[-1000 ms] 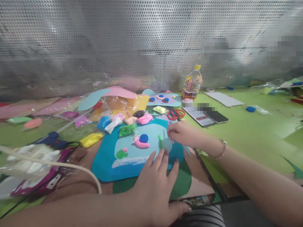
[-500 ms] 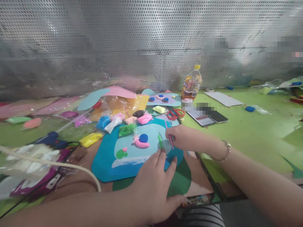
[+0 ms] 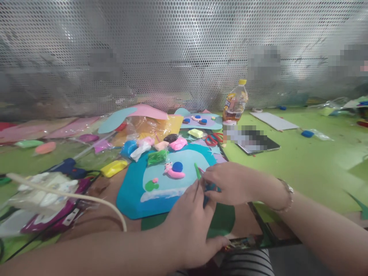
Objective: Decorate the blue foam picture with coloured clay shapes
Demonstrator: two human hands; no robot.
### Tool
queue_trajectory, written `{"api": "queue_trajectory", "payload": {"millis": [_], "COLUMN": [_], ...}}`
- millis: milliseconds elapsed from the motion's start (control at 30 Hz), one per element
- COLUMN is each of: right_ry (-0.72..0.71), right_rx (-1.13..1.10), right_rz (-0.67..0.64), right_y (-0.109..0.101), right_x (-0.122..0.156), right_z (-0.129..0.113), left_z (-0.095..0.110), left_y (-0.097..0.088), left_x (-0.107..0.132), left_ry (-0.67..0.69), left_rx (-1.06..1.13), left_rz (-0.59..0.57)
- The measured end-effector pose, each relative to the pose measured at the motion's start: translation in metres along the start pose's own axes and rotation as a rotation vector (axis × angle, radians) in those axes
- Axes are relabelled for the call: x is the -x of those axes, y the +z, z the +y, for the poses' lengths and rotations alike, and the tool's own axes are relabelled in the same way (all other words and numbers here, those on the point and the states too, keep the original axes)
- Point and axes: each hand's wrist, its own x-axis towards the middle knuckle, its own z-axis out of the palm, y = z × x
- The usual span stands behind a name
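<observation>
- Head view: a green clay strip (image 3: 197, 171) lies on the right part of a layered blue paper panel (image 3: 129, 199), just above the left fingertips.
- Left hand (image 3: 188, 224): palm down, fingers loosely spread over the panel's near edge, grasping nothing visible; whether a fingertip touches the strip is hidden.
- Right hand (image 3: 230, 184): fingers bent and bunched beside the strip, pinching a thin pink stick (image 3: 200, 170), mostly covered.
- On the panel, left of the strip: a pink clay snail (image 3: 174, 173) with a blue shell, and a green clay leaf (image 3: 151, 186).
- Beneath, a brown board (image 3: 245, 222) covers part of the bright green tabletop (image 3: 316, 168).
- Beyond the panel: bagged clay packets (image 3: 157, 157), red-handled scissors (image 3: 212, 140), and a phone (image 3: 258, 143).
- Farther back stands a yellow-capped bottle (image 3: 235, 105), near a flat white board (image 3: 274, 121).
- Behind everything rises a perforated metal wall (image 3: 184, 50), grey, catching blurred light.
</observation>
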Motion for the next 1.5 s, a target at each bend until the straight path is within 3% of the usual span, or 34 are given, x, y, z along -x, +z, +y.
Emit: {"api": "queue_trajectory", "payload": {"millis": [100,267,533,967,1200,1500], "right_ry": [-0.016,-0.029,0.157,0.119,0.112,0.136], "right_rx": [0.072,0.159,0.141,0.204,0.233,0.244], "right_rz": [-0.024,0.04,0.089,-0.039,0.017,-0.008], "right_y": [0.01,0.021,0.021,0.026,0.028,0.031], "right_x": [0.001,0.0,-0.007,-0.007,-0.007,-0.007], "right_z": [0.003,0.009,0.006,-0.006,0.002,-0.002], "left_z": [0.002,0.002,0.0,-0.002,-0.002,-0.002], "left_y": [-0.001,-0.001,-0.001,-0.009,-0.008,-0.01], "left_x": [0.001,0.003,0.001,-0.001,0.0,-0.001], "left_ry": [-0.062,-0.107,-0.105,-0.087,-0.081,-0.072], "left_rx": [-0.025,-0.021,0.023,0.032,0.015,0.026], "left_rz": [-0.02,-0.027,-0.045,-0.119,-0.094,-0.092]}}
